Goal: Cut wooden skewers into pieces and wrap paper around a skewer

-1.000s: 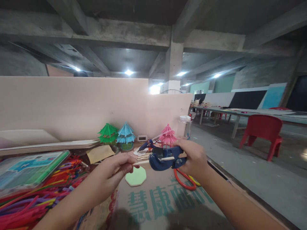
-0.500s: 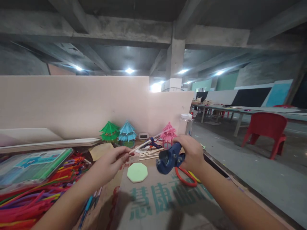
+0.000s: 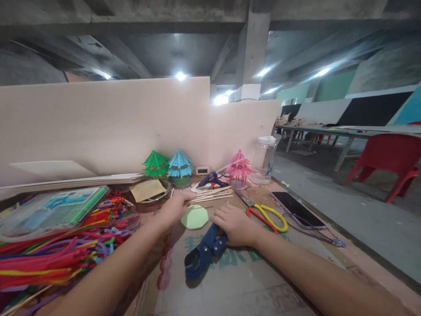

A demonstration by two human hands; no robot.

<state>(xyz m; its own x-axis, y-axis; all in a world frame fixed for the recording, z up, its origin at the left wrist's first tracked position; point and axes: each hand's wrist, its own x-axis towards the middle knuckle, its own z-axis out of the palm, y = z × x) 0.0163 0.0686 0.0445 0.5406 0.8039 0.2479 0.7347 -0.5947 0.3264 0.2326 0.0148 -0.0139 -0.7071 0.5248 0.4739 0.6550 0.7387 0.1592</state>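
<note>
Blue-coated metal is showing below the right hand (image 3: 234,224), whose palm is facing down and whose fingers are lying close together and bending over the handles of the cutter (image 3: 201,261); how tightly they are gripping cannot be told. The cutter's head is pointing toward the wearer, apparently resting on the printed cardboard (image 3: 197,303). The left hand (image 3: 176,208) is reaching forward with its fingertips by the left ends of several wooden sticks (image 3: 215,194); whether it is pinching one cannot be told. A pale green octagon (image 3: 194,217) is lying between the hands.

Beyond, a glue gun (image 3: 210,179) and green (image 3: 155,164), blue (image 3: 180,164) and pink (image 3: 239,164) roofed models are standing before a pale partition (image 3: 115,127). Scissors (image 3: 271,219) and a phone (image 3: 296,208) are lying at right on the tabletop (image 3: 375,265), and coloured pipe cleaners (image 3: 42,267) are heaping up at left beneath a plastic case (image 3: 55,210). A red chair (image 3: 390,162) is standing across the concrete room.

Half a second ago the cutter was being held raised and the left hand was holding a stick aloft; now both hands are reaching lower, and the scissors and phone are showing more fully.
</note>
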